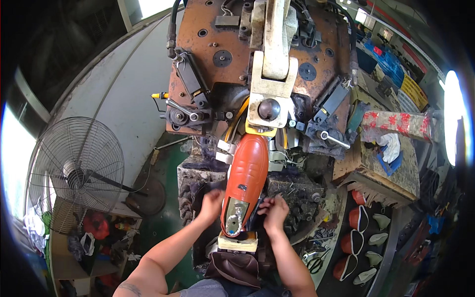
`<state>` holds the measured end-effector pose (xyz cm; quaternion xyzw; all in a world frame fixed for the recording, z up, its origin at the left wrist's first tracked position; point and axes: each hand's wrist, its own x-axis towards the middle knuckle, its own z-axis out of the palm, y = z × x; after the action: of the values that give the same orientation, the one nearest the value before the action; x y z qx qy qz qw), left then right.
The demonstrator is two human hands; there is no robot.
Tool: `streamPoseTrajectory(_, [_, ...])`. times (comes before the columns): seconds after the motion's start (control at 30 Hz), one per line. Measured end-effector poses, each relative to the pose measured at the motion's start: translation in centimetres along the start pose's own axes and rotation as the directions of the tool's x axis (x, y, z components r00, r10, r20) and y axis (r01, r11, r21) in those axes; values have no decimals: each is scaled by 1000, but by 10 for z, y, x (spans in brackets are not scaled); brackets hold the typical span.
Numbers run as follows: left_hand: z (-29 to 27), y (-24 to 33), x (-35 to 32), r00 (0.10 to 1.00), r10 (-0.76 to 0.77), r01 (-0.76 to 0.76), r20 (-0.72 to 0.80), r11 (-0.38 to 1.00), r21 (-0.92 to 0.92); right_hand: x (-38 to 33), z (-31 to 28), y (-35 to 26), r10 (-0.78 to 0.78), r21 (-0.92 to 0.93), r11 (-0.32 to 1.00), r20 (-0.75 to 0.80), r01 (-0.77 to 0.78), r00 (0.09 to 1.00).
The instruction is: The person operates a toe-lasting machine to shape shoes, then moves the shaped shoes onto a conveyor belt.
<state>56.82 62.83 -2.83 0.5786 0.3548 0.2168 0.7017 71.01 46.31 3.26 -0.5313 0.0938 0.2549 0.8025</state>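
A glossy orange-brown shoe upper (247,166) on a last lies lengthwise in a machine, its toe beneath the yellow-edged press head (262,129). The opening near its heel shows the last's metal and pale top. My left hand (212,205) is close against the upper's left side; its fingers are mostly hidden. On the other side, my right hand (274,212) hangs just off the upper with fingers loosely bent and apart. Under the heel sits a pale block (237,242), with a dark brown leather-like piece (232,269) in front of it.
Hoses and clamps line the rusty machine plate (222,29). A caged fan (76,173) stands to the left. On the right are a worn wooden bench (381,171), scissors (316,262), and a rack with several orange-brown uppers (349,241) and pale shoe-shaped pieces (378,239).
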Motion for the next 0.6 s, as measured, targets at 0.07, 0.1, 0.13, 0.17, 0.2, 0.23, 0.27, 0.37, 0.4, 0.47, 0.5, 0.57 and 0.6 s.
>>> streamPoseTrajectory(0.07, [-16, -69, -45, 944, 90, -139, 316, 981, 137, -3, -22, -2, -9, -108, 994, 18, 11, 1000])
streamPoseTrajectory(0.1, [-14, -66, -48, 945, 84, -134, 317, 981, 140, -5, -27, -4, -5, -108, 994, 14, 6, 1000])
streamPoseTrajectory(0.13, [-11, -76, -66, 950, 87, -124, 299, 986, 108, -8, -28, -7, -17, -146, 989, 60, 25, 998])
streamPoseTrajectory(0.17, [-3, -88, -91, 956, 88, -113, 279, 991, 77, -11, -29, -8, -25, -183, 982, 106, 44, 994])
streamPoseTrajectory(0.2, [10, -118, -142, 962, 89, -104, 257, 993, 47, -11, -26, -10, -16, -182, 983, 107, 35, 994])
streamPoseTrajectory(0.23, [32, -118, -150, 967, 84, -91, 239, 996, 16, -11, -24, -12, -7, -192, 981, 139, 34, 990])
streamPoseTrajectory(0.27, [32, -117, -160, 973, 79, -78, 218, 997, -14, -9, -22, -13, 4, -201, 979, 174, 31, 985])
streamPoseTrajectory(0.37, [15, -72, -144, 991, 36, -23, 130, 995, -96, -9, -17, -12, -10, -213, 976, 188, 50, 982])
streamPoseTrajectory(0.4, [5, -42, -124, 996, 7, 4, 92, 993, -119, -19, -12, -19, -19, -220, 973, 239, 74, 971])
streamPoseTrajectory(0.47, [-9, -24, -146, 999, -34, 35, 10, 986, -161, -41, -2, -33, -82, -224, 960, 349, 168, 934])
streamPoseTrajectory(0.5, [-66, -58, -143, 994, -17, 61, -108, 910, 409, -45, -1, -31, -66, -211, 966, 365, 152, 929])
streamPoseTrajectory(0.57, [-68, 55, -152, 985, 44, 53, -165, 838, 543, -38, -23, -31, -84, -233, 952, 418, 196, 905])
streamPoseTrajectory(0.6, [-75, 95, -160, 981, 126, -26, -147, 839, 543, -43, -26, -31, -82, -220, 956, 427, 191, 901])
